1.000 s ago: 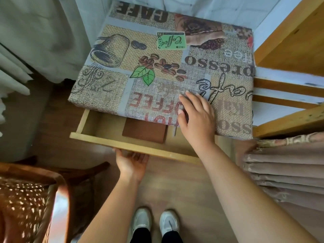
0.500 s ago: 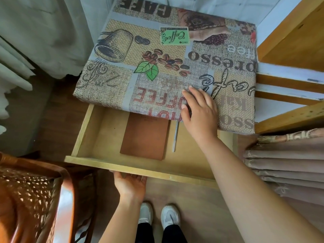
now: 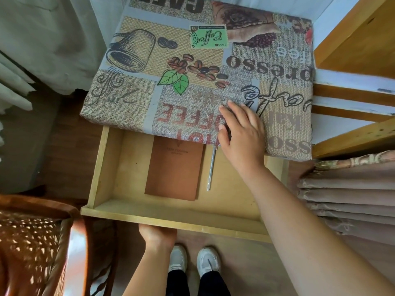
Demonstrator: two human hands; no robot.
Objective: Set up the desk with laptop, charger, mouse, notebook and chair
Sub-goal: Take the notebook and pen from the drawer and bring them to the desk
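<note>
A small desk [image 3: 149, 60] covered with a coffee-print cloth stands ahead of me. Its wooden drawer [image 3: 171, 218] is pulled far out toward me. Inside lie a brown notebook [image 3: 175, 171] and, to its right, a thin silver pen [image 3: 211, 167]. My left hand [image 3: 157, 233] holds the drawer's front board from below, its fingers hidden behind the wood. Resting flat on the cloth at the desk's near edge is my right hand [image 3: 241, 135], fingers straight. A wicker chair [image 3: 32, 242] with a dark wooden frame is at the lower left.
A wooden shelf unit [image 3: 352, 39] stands close on the right, with a folded beige curtain [image 3: 346, 193] below it. Pale curtains [image 3: 42, 39] hang at the left. My feet in white shoes [image 3: 192, 261] stand on the wooden floor under the drawer front.
The drawer has slid further out toward me with my left hand on its front, uncovering most of the notebook and the pen. My right hand stays on the cloth.
</note>
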